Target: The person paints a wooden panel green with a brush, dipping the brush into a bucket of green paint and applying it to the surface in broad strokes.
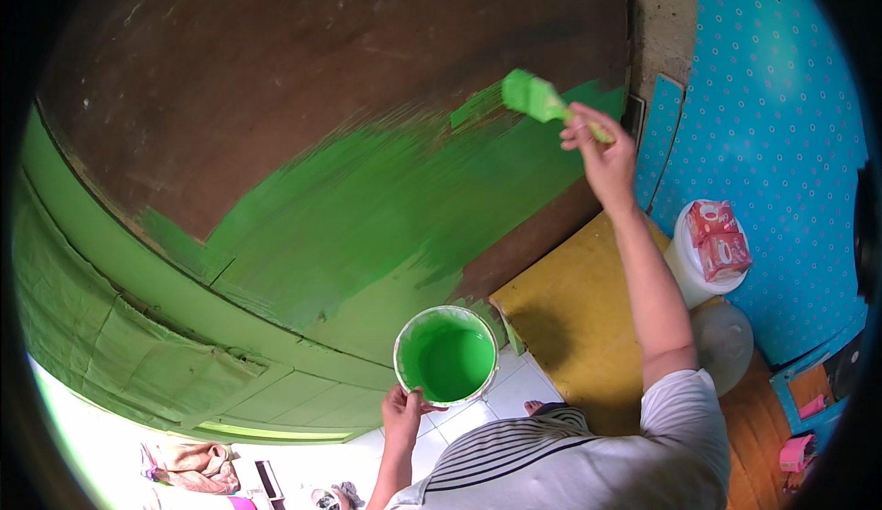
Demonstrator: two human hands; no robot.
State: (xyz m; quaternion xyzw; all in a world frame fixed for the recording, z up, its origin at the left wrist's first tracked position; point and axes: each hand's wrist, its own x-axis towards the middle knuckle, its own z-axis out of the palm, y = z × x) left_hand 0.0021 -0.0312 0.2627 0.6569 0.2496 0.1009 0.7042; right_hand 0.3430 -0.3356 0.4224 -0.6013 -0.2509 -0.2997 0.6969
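Note:
My right hand (pixel 602 147) is closed round the handle of a paintbrush (pixel 533 96), its bristles covered in bright green paint. The bristles lie at or close to a brown wall (pixel 367 41), beside a fresh green stroke; whether they touch it I cannot tell. Below, a broad streaky band of green paint (pixel 349 198) covers the lower part of the wall. Lower down, my left hand (pixel 404 409) grips the rim of a white bucket (pixel 399 363) from its near side. Green paint (pixel 455 363) shows inside the bucket.
A yellow surface (pixel 570 299) lies under my right arm. To the right, a white tub (pixel 684 257) carries red packages (pixel 721 239) in front of a blue dotted wall (pixel 772 96). Green cloth (pixel 110 317) hangs at the left. Crumpled clothes (pixel 193 464) lie at the lower left.

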